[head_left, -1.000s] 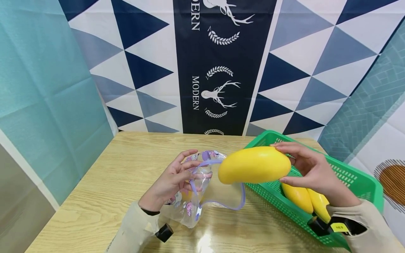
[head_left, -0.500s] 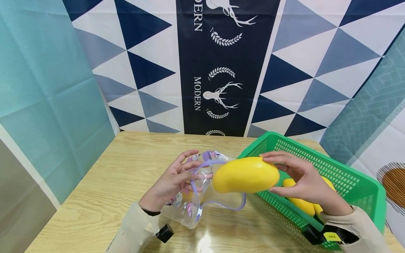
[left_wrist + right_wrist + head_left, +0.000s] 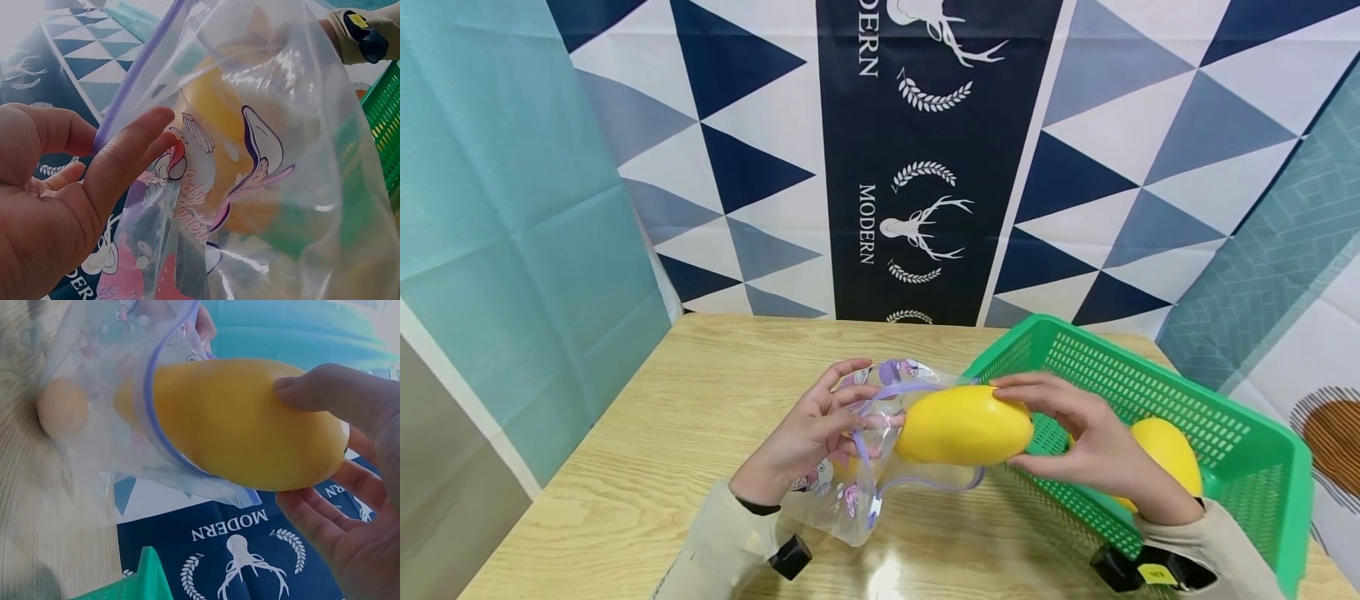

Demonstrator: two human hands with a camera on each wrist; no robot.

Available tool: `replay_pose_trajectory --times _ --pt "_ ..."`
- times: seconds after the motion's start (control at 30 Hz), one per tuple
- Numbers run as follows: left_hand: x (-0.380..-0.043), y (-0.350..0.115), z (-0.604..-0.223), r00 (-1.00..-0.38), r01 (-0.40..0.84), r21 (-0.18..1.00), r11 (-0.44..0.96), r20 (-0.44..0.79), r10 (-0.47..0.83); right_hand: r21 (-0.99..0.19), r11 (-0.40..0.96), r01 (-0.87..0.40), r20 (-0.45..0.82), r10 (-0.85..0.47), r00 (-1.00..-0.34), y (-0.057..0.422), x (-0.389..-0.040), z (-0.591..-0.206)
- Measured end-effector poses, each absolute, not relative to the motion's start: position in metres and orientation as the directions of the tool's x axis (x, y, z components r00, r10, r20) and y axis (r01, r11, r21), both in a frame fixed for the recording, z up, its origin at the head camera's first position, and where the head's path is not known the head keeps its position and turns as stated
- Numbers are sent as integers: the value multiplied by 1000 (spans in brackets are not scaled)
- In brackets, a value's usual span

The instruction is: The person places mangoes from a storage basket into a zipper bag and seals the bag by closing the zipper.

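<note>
A yellow mango [image 3: 966, 427] lies sideways in my right hand [image 3: 1086, 437], gripped by thumb and fingers at its right end. Its far end is inside the mouth of a clear, purple-edged zip bag [image 3: 838, 510] printed with cartoon figures. My left hand [image 3: 801, 437] holds the bag's rim, spreading the mouth toward the mango. In the right wrist view, a rounded orange-yellow thing [image 3: 62, 406] shows through the bag's plastic near its bottom. Seen from the left wrist, the mango [image 3: 209, 94] is blurred behind the plastic.
On the right of the wooden table [image 3: 700, 392] stands a green perforated basket [image 3: 1240, 450], with more yellow mangoes [image 3: 1167, 454] in it, partly hidden by my right arm. A patterned cloth [image 3: 902, 167] hangs behind the table.
My right hand has carried the mango left and slightly down, from in front of the bag's mouth to partly inside it. My left hand stays in place on the rim.
</note>
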State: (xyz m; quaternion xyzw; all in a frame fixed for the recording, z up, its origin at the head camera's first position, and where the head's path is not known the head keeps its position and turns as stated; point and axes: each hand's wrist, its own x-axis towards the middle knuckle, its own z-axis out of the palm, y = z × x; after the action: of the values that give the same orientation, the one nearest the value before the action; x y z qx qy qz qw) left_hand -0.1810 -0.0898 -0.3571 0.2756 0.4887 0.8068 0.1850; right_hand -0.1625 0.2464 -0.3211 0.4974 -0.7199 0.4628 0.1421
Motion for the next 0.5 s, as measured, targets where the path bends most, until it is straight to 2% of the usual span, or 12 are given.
replay_pose_trajectory --times 0.33,0.5 --pt "-179 -88 -354 -791 -27 899 -436 247 559 -450 286 -846 618 -584 -526 232 -160 -323" --pt "-179 -88 -354 -791 -20 902 -431 249 559 -423 342 -839 604 -584 -542 223 -160 -327"
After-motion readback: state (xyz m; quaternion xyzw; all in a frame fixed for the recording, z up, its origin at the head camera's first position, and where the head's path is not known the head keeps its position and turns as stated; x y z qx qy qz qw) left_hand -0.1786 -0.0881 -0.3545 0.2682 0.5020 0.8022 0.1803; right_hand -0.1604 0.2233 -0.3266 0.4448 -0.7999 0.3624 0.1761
